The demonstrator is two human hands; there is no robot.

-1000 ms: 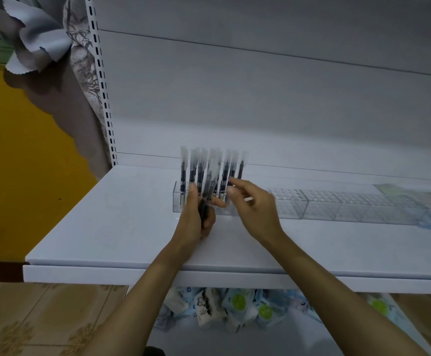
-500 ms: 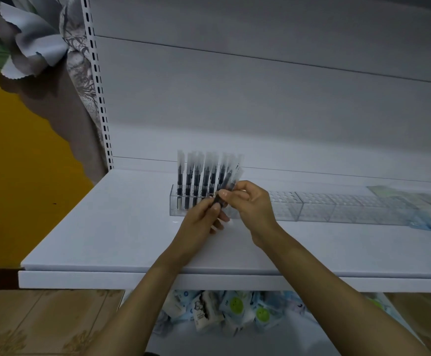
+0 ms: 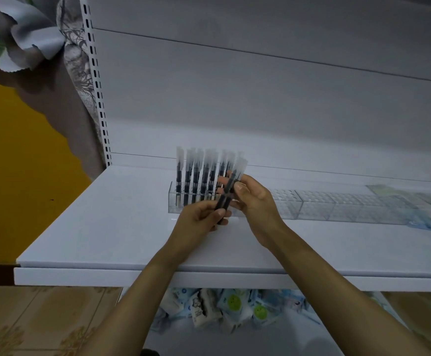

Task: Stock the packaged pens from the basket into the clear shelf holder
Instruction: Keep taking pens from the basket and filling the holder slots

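- The left hand (image 3: 199, 218) gripped the lower end of a small bunch of black pens in clear plastic sleeves (image 3: 226, 191), with the fingers curled round it. How many pens it held could not be told.
- The right hand (image 3: 257, 201) pinched the upper part of the same bunch between thumb and fingers. The sleeves tilted up and to the right.
- The bunch was held just in front of the long clear plastic holder (image 3: 337, 209), above the white shelf board (image 3: 106, 227) and not yet in a slot.
- A row of sleeved black pens (image 3: 196, 176) stood upright in the left end of the holder. The gridded slots to the right showed no pens.
- Pale printed packets (image 3: 232, 304) lay heaped on the level below, near the shelf's front edge.
- A white slotted upright (image 3: 95, 73) rose at the far left, with grey cloth (image 3: 29, 39) hanging beside it.
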